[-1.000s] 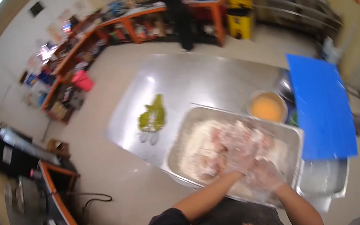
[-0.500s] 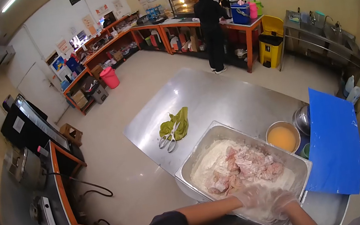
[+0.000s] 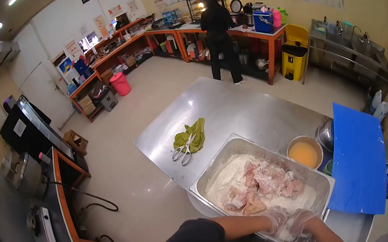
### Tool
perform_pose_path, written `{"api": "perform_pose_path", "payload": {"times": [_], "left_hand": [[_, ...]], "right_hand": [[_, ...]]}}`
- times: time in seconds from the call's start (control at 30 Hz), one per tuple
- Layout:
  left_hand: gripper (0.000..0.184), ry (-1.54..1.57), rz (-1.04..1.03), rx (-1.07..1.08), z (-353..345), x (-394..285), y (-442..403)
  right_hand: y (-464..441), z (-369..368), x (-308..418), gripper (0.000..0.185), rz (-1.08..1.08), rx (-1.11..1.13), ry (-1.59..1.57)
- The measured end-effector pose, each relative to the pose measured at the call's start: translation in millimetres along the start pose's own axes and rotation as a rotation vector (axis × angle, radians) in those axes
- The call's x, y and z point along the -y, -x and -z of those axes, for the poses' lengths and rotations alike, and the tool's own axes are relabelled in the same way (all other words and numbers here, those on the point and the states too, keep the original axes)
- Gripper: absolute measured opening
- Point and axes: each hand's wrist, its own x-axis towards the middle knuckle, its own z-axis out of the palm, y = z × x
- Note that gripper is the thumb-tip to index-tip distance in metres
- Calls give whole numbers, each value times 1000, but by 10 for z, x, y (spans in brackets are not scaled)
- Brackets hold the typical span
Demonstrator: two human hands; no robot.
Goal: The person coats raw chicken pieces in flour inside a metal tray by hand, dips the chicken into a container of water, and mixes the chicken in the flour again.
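Observation:
Both my hands wear clear plastic gloves and are down in a deep steel pan (image 3: 211, 165), at its near right end. My left hand (image 3: 276, 218) and my right hand (image 3: 301, 221) are close together, fingers curled inward around something coated in flour that I cannot make out. Their fingertips are partly hidden in the white flour (image 3: 226, 173). Several pieces of raw, floured chicken (image 3: 271, 182) lie heaped in the middle of the pan, just beyond my hands.
The pan stands on a steel table (image 3: 232, 107). Scissors (image 3: 185, 149) lie on a green leafy-looking wrap (image 3: 198, 133). A bowl of orange-yellow liquid (image 3: 304, 155) and a blue board (image 3: 357, 160) are at the right. A person in black (image 3: 218, 35) stands at the far counter.
My hands have drawn closer together, with the left shifting slightly right and downward. The person at the back has stepped left along the counter. My view has tilted slightly.

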Motion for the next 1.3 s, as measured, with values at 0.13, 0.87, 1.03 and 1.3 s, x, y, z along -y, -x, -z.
{"api": "perform_pose_path", "payload": {"times": [0.13,0.87,1.03,1.3], "left_hand": [[31,341,-19,80,-331,49,-74],[37,315,93,148,538,393,374],[32,141,-216,58,-588,213,-40],[45,43,-241,339,-374,-150,-475]], "right_hand": [[-89,-231,-236,63,53,-14,-546],[296,215,-43,27,311,-359,-986],[-481,-707,-1129,31,173,-585,-586],[190,-92,-213,33,358,-361,-2230]]}}
